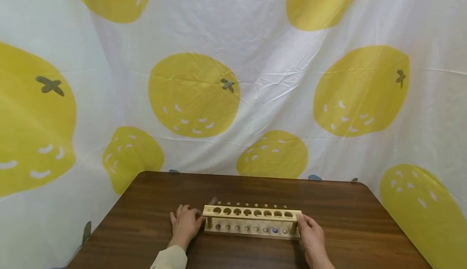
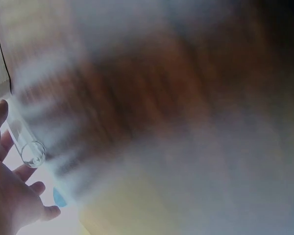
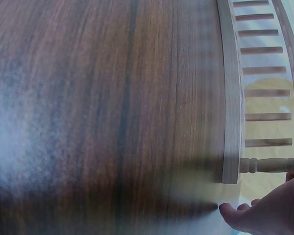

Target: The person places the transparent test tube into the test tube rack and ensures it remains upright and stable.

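Note:
A pale wooden test tube rack (image 1: 251,213) stands across the table, its top bar pierced by a row of round holes. My right hand (image 1: 313,235) grips the right end of the rack, thumb at the top bar beside the end post (image 3: 269,165). At the other end, my left hand (image 1: 185,223) has its fingers loosely spread, with the thumb side right at the rack's end. A clear test tube (image 2: 33,152) shows near those fingers in the left wrist view; in the head view it slants behind the rack's left end.
The dark wooden table (image 1: 153,196) has rounded far corners. A white cloth (image 1: 262,110) printed with yellow lemons hangs behind it and along the sides. Several short pegs (image 1: 247,204) rise along the rack's back edge. One lower hollow shows a blue spot (image 1: 275,230).

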Demonstrator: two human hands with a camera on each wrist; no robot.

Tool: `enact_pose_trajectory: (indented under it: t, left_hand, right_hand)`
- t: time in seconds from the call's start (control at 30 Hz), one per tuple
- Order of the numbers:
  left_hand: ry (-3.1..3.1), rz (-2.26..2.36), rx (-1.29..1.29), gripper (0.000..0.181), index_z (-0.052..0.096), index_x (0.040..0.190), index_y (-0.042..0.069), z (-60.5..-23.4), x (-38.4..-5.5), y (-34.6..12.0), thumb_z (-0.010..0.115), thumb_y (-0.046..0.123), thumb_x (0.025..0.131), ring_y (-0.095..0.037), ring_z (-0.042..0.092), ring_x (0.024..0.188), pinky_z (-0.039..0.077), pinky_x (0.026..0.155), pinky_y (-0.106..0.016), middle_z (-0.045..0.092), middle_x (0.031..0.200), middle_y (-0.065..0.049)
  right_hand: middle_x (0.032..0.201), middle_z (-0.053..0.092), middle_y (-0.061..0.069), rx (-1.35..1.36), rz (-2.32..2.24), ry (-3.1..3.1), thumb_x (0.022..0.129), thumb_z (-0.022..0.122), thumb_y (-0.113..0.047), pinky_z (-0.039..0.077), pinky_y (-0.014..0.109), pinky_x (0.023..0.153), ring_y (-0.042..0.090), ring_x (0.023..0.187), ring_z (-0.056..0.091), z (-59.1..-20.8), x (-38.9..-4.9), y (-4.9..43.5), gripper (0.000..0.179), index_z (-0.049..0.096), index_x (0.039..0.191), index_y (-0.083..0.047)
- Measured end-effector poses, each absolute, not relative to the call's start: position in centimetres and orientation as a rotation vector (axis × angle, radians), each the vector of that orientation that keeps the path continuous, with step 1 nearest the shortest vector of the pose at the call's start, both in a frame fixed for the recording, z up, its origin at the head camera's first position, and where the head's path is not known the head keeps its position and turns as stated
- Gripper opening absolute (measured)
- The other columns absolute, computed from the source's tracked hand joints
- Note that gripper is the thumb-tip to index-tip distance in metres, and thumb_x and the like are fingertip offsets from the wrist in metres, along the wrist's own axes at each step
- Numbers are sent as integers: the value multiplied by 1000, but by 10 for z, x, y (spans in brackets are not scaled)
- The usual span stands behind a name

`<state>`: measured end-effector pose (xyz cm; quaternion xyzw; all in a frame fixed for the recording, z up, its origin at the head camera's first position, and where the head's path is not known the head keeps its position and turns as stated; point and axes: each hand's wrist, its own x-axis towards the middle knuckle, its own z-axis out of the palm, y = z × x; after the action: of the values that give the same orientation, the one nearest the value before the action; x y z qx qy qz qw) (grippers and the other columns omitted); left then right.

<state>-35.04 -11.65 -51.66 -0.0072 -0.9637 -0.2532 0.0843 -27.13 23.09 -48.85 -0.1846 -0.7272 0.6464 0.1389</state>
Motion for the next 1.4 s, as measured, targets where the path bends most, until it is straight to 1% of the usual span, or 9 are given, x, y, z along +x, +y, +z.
enact_pose_trajectory:
  t: [0.13, 0.3, 0.67, 0.83, 0.93, 1.07, 1.17, 1.3, 1.4]
  left_hand:
    - [-2879, -711, -24, 19, 76, 102, 13, -517, -350, -117, 73, 28, 91, -50, 33, 136, 13, 107, -74, 54, 134, -25]
    - [-2864, -701, -31, 22, 77, 101, 11, -517, -350, -118, 73, 29, 90, -50, 35, 135, 15, 106, -74, 56, 132, -25]
    - [-2864, -700, -6, 17, 76, 87, 11, -516, -351, -121, 73, 27, 90, -49, 39, 132, 16, 106, -74, 59, 126, -22]
    - [-2808, -761, -1, 17, 76, 86, 10, -513, -350, -122, 72, 26, 91, -47, 42, 130, 18, 105, -75, 60, 125, -22]
    - [-2762, -831, 3, 18, 76, 88, 9, -510, -348, -123, 71, 26, 91, -47, 43, 129, 18, 105, -75, 60, 125, -23]
    - [-2707, -953, 17, 20, 76, 89, 8, -504, -347, -125, 70, 26, 92, -47, 45, 124, 18, 104, -76, 60, 123, -23]
    - [-2658, -1041, 39, 18, 77, 90, 7, -500, -348, -128, 69, 24, 91, -46, 51, 117, 21, 102, -75, 63, 117, -20]
    - [-2587, -1139, 76, 19, 78, 92, 7, -495, -349, -131, 68, 23, 91, -41, 60, 106, 35, 93, -67, 68, 107, -16]
    - [-2537, -1235, 76, 21, 77, 96, 4, -490, -349, -135, 67, 23, 93, -38, 62, 102, 44, 87, -58, 69, 106, -17]
  right_hand:
    - [136, 50, 29, -521, 1877, -2101, 103, 51, -37, 40, 37, 93, 32, 118, 46, -488, -271, 230, 60, 49, 137, 12]
    - [142, 44, 33, -510, 1895, -2086, 104, 50, -36, 32, 49, 106, 39, 128, 40, -488, -271, 230, 61, 46, 138, 14]
    - [143, 43, 34, -513, 1903, -2087, 104, 49, -37, 32, 51, 108, 41, 130, 39, -488, -271, 229, 62, 45, 138, 14]
    - [138, 48, 32, -523, 1887, -2089, 103, 50, -37, 40, 39, 96, 37, 124, 44, -489, -271, 229, 61, 47, 137, 14]
    - [137, 49, 30, -532, 1878, -2096, 103, 50, -38, 40, 34, 89, 35, 121, 45, -489, -271, 229, 61, 48, 137, 13]
    - [141, 45, 32, -525, 1898, -2090, 103, 50, -38, 39, 44, 100, 38, 126, 42, -489, -272, 229, 63, 46, 138, 14]
    - [144, 42, 33, -519, 1910, -2085, 104, 49, -38, 32, 51, 108, 41, 131, 39, -490, -272, 229, 63, 45, 139, 14]
    - [144, 41, 33, -515, 1901, -2089, 104, 49, -39, 30, 53, 110, 42, 133, 38, -490, -272, 229, 64, 45, 139, 14]
    - [143, 42, 34, -510, 1888, -2093, 104, 49, -38, 30, 52, 110, 42, 132, 38, -490, -272, 229, 63, 45, 138, 14]
